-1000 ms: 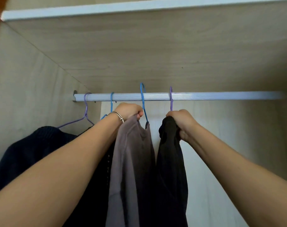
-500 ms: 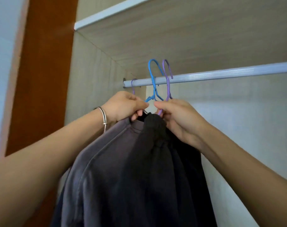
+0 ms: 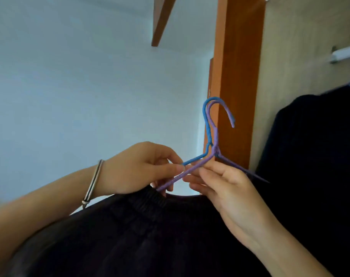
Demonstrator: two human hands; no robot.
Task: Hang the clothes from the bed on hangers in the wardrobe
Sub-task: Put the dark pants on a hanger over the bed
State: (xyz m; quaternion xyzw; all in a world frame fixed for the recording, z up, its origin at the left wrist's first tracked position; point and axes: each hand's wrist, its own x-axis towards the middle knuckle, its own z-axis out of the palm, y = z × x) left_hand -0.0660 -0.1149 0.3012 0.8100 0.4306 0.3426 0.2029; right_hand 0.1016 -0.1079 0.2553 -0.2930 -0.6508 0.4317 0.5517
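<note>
Clothes (image 3: 150, 236), dark ones, fill the bottom of the frame, away from the wardrobe rail (image 3: 344, 53) at the upper right. I see the left hand (image 3: 142, 168) pinch the blue hanger (image 3: 207, 124) and the right hand (image 3: 226, 188) pinch the purple hanger (image 3: 215, 136), mid-frame. I think the hooks (image 3: 218, 100) are kept together to lift both at once. No words show.

A thin blue wire hanger (image 3: 207, 124) and a purple wire hanger (image 3: 215, 136) stand upright, hooks overlapping, before the light-wood wardrobe (image 3: 290, 56) with its orange-brown frame; their arms slope into a black garment (image 3: 150, 226) with a gathered band
</note>
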